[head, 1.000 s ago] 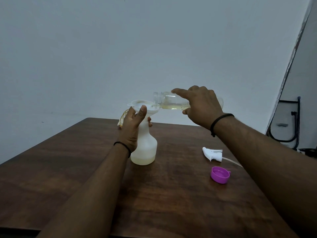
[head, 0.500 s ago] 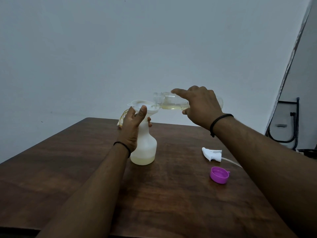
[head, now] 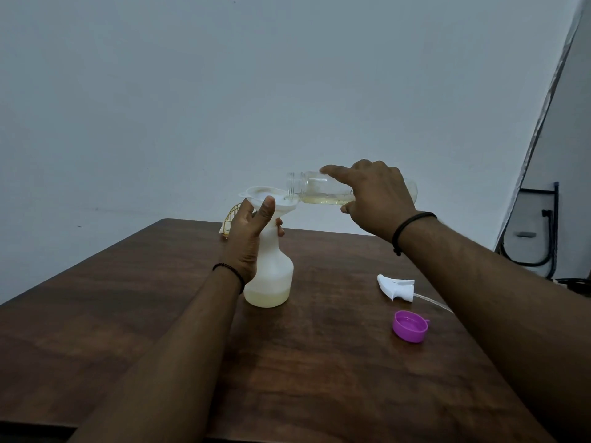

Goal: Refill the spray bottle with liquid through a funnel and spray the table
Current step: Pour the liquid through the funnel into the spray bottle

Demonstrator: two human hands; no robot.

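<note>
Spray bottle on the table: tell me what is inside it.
The translucent white plastic spray bottle holds a shallow layer of pale yellow liquid at its base. The white funnel sits in its neck; the left hand covers the neck, hiding the funnel's stem.

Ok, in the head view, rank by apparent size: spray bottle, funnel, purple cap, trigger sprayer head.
1. spray bottle
2. funnel, partly hidden by the left hand
3-4. trigger sprayer head and purple cap look alike; unsure, the cap lies nearer.
</note>
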